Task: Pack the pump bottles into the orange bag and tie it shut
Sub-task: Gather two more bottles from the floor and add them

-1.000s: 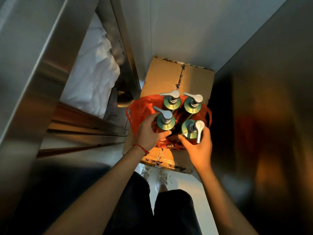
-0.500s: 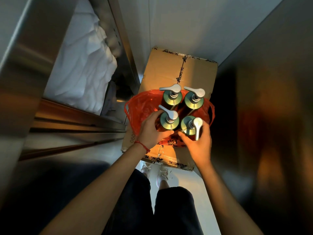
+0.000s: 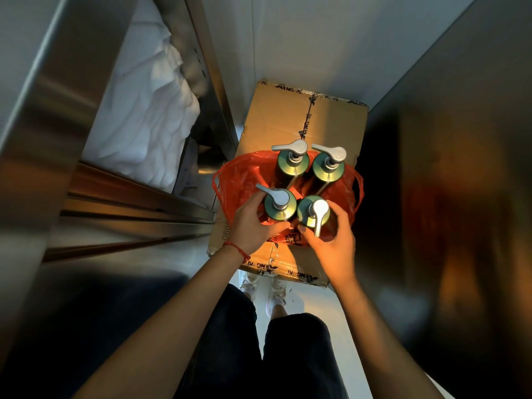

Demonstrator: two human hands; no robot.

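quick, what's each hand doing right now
Left hand: closed around the near-left pump bottle in the orange bag.
Right hand: closed around the near-right pump bottle.

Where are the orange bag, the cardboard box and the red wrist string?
orange bag (image 3: 240, 180): head view, on its left wall.
cardboard box (image 3: 276, 116): head view, on its bare top flap.
red wrist string (image 3: 235, 248): head view, on the left wrist.
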